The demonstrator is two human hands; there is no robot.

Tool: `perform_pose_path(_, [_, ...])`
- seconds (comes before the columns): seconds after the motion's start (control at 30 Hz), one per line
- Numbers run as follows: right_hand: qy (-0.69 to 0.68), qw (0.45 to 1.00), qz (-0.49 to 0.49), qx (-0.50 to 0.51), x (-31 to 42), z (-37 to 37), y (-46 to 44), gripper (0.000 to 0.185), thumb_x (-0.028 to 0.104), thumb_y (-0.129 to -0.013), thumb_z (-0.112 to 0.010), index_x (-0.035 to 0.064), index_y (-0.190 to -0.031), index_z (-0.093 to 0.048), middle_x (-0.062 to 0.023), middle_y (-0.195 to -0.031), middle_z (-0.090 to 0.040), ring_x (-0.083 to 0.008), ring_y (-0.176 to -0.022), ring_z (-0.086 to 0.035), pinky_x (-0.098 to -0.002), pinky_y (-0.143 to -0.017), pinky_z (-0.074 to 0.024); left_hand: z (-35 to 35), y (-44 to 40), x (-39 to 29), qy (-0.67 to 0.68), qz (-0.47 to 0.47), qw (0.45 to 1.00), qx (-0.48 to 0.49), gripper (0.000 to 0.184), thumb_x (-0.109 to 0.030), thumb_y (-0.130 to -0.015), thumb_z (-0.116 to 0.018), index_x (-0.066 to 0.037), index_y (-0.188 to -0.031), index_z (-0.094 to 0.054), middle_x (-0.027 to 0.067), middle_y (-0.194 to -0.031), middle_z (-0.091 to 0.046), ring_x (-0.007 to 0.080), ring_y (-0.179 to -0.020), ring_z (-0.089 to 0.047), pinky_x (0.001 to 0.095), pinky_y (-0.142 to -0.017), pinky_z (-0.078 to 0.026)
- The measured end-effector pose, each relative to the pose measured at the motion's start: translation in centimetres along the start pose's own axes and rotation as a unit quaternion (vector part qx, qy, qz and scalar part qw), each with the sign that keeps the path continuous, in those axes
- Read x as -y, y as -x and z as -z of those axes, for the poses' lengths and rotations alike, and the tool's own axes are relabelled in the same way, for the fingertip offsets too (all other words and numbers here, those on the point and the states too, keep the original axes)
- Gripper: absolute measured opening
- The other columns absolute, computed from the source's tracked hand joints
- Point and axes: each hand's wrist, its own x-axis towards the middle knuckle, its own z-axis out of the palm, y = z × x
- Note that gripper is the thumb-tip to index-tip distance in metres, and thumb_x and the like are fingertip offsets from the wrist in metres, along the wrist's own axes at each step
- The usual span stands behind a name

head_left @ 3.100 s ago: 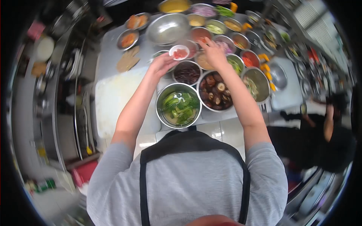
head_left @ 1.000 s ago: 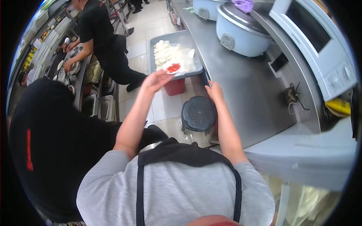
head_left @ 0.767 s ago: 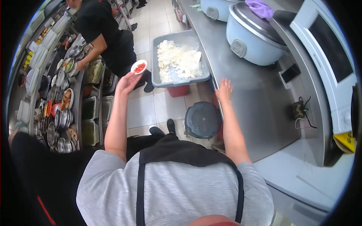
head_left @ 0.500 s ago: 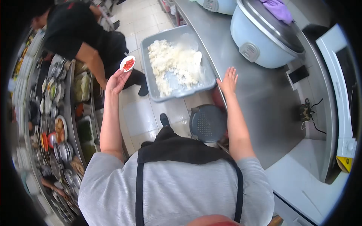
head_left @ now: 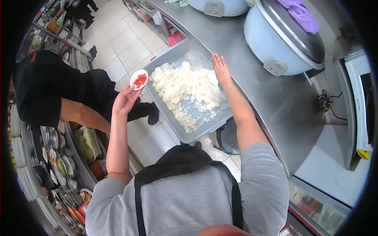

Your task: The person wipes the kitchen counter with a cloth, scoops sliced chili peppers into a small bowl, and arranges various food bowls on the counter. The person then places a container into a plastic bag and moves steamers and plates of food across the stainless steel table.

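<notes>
Nearest: the black apron (head_left: pixel 173 167), with the near end of the grey tub (head_left: pixel 197 135) just beyond it. The tub held white rice (head_left: pixel 173 86); its long axis ran away from the person, slanting to the far left. Part of a dark stool (head_left: pixel 228 139) showed beside the near end, under the right arm.

Left hand (head_left: pixel 125 103): grasped the near edge of a small white dish (head_left: pixel 138 72) bearing red pieces (head_left: pixel 140 81). Dish just left of the tub's left rim in view; relative height could not be judged. It looked slightly oval, long axis from near left to far right, and projected forward from the fingers. The tub lay to the right of this hand.

Right hand (head_left: pixel 221 70): released, fingers extended and pointing away, along the tub's right side; contact not determinable.

Further right: steel table (head_left: pixel 283 122) with a pale-blue cooker (head_left: pixel 271 45).
</notes>
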Motion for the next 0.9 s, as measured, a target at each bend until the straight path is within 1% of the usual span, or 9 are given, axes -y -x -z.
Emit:
perform_pose_path(0.1, [-0.022, 0.998, 0.016, 0.063, 2.2, 1.9, 1.5, 0.054, 0.013, -0.083, -0.036, 0.0016, -0.133, -0.022, -0.0148, -0.14, -0.019, -0.0269, -0.13, -0.017, -0.0401, -0.105, -0.0171, 2.9, 0.4, -0.6, 0.012, 0.005, 1.0, -0.005, 0.036, 0.001, -0.084, -0.047, 0.009, -0.116, -0.035, 0.0177, -0.113, -0.049, 0.0258, -0.104, -0.052, 0.035, -0.091, -0.045])
perform_pose_path(0.17, [-0.431, 0.79, 0.073, 0.43, 1.7, 5.3, 2.6, 0.051, 0.009, -0.081, -0.035, -0.0006, -0.131, -0.027, -0.014, -0.141, -0.016, -0.0248, -0.131, -0.015, -0.0402, -0.105, -0.0143, 4.2, 0.7, -0.9, 0.011, 0.014, 0.999, -0.027, 0.034, 0.001, -0.084, -0.046, 0.009, -0.115, -0.036, 0.0185, -0.113, -0.049, 0.0264, -0.103, -0.052, 0.0356, -0.091, -0.045])
perform_pose_path(0.3, [-0.475, 0.853, -0.006, 0.216, 1.8, 6.6, 2.6, 0.048, 0.007, -0.08, -0.036, 0.001, -0.128, -0.034, -0.0161, -0.137, -0.027, -0.0257, -0.126, -0.028, -0.0397, -0.103, -0.0227, 7.3, -2.0, -2.7, 0.028, 0.028, 0.999, -0.013, 0.033, 0.001, -0.084, -0.046, 0.009, -0.114, -0.036, 0.0192, -0.113, -0.049, 0.027, -0.103, -0.052, 0.0361, -0.091, -0.045])
perform_pose_path(0.4, [-0.103, 0.976, -0.131, -0.141, 2.2, 3.1, 2.0, 0.036, 0.011, -0.078, -0.042, 0.0, -0.111, -0.05, -0.0126, -0.112, -0.054, -0.0279, -0.102, -0.052, -0.0369, -0.088, -0.0412, 8.5, -6.5, -4.9, 0.049, 0.032, 0.998, -0.02, 0.033, 0.002, -0.084, -0.045, 0.01, -0.114, -0.036, 0.0203, -0.113, -0.048, 0.0282, -0.103, -0.052, 0.0368, -0.091, -0.045])
perform_pose_path(0.43, [-0.095, 0.976, -0.142, -0.133, 3.4, 2.2, 1.8, 0.036, 0.011, -0.078, -0.042, 0.0, -0.111, -0.05, -0.0126, -0.112, -0.054, -0.0279, -0.102, -0.052, -0.0369, -0.088, -0.0412, 8.5, -8.8, -6.0, 0.046, 0.041, 0.998, -0.008, 0.033, 0.002, -0.084, -0.045, 0.01, -0.114, -0.036, 0.0203, -0.113, -0.048, 0.0282, -0.103, -0.052, 0.0368, -0.091, -0.045])
perform_pose_path(0.5, [-0.327, 0.916, -0.064, 0.224, 6.2, 2.4, 2.8, 0.038, 0.005, -0.074, -0.044, 0.0068, -0.111, -0.053, -0.0138, -0.117, -0.05, -0.029, -0.105, -0.05, -0.0348, -0.088, -0.0413, 8.9, -12.2, -7.8, 0.053, 0.04, 0.998, 0.008, 0.033, 0.001, -0.085, -0.044, 0.013, -0.115, -0.035, 0.0225, -0.118, -0.045, 0.0301, -0.109, -0.047, 0.0376, -0.095, -0.041])
perform_pose_path(0.63, [-0.503, 0.819, -0.274, 0.007, 8.5, 7.4, 3.9, 0.019, 0.001, -0.068, -0.049, 0.0069, -0.081, -0.062, -0.0142, -0.082, -0.06, -0.0322, -0.078, -0.057, -0.041, -0.07, -0.0452, 8.3, -18.2, -12.6, 0.031, 0.05, 0.997, 0.04, 0.033, 0.001, -0.085, -0.044, 0.014, -0.114, -0.035, 0.0239, -0.117, -0.045, 0.0304, -0.109, -0.047, 0.0372, -0.096, -0.041])
perform_pose_path(0.83, [-0.463, 0.759, -0.43, 0.154, 8.6, 8.0, 4.4, 0.009, 0.006, -0.066, -0.056, 0.0029, -0.074, -0.06, -0.0174, -0.07, -0.059, -0.0342, -0.073, -0.058, -0.0412, -0.066, -0.045, 7.5, -25.2, -20.1, 0.055, -0.014, 0.998, 0.03, 0.036, 0.003, -0.084, -0.043, 0.015, -0.116, -0.032, 0.0269, -0.117, -0.043, 0.0331, -0.11, -0.046, 0.0367, -0.095, -0.042])
perform_pose_path(0.9, [-0.4, 0.857, -0.323, 0.037, 8.2, 7.2, 4.7, 0.012, 0.004, -0.065, -0.057, 0.0042, -0.076, -0.062, -0.0167, -0.075, -0.06, -0.0324, -0.075, -0.058, -0.0395, -0.067, -0.0459, 7.5, -26.5, -22.6, 0.071, -0.035, 0.996, 0.031, 0.036, 0.002, -0.085, -0.042, 0.015, -0.117, -0.031, 0.0273, -0.118, -0.041, 0.0335, -0.111, -0.044, 0.0374, -0.096, -0.041])
